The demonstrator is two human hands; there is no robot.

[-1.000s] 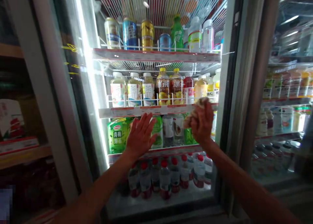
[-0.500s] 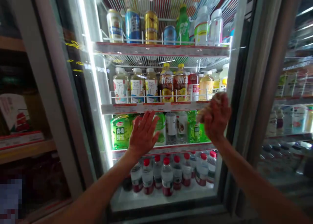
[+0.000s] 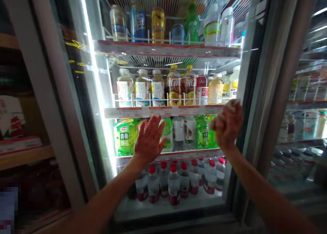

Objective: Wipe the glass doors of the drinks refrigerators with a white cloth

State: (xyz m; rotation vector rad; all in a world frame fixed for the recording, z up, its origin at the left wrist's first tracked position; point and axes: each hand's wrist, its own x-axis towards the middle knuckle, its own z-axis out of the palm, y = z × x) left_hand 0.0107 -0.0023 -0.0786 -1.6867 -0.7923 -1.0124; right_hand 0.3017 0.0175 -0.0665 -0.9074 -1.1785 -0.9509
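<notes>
My left hand [image 3: 148,138] is spread flat, palm forward, on what looks like the glass door of a lit drinks fridge, in front of the third shelf. My right hand [image 3: 227,128], blurred, is closed around a crumpled pale cloth [image 3: 233,106] at the right side of the glass. Behind my hands stand a green-labelled bottle [image 3: 167,134], clear bottles with white labels [image 3: 178,133] and green tea bottles [image 3: 202,134]. The cloth's far side is hidden.
Cans [image 3: 158,24] and bottles fill the top shelf, tea bottles [image 3: 189,86] the second. Several red-capped water bottles [image 3: 174,184] stand at the bottom. A metal door frame [image 3: 277,101] runs up the right; another frame [image 3: 55,101] and a wooden shelf [image 3: 28,158] are at left.
My right hand has shifted slightly to the right with the cloth, its wrist turned a little. My left hand has stayed in place. The whole view has tilted slightly.
</notes>
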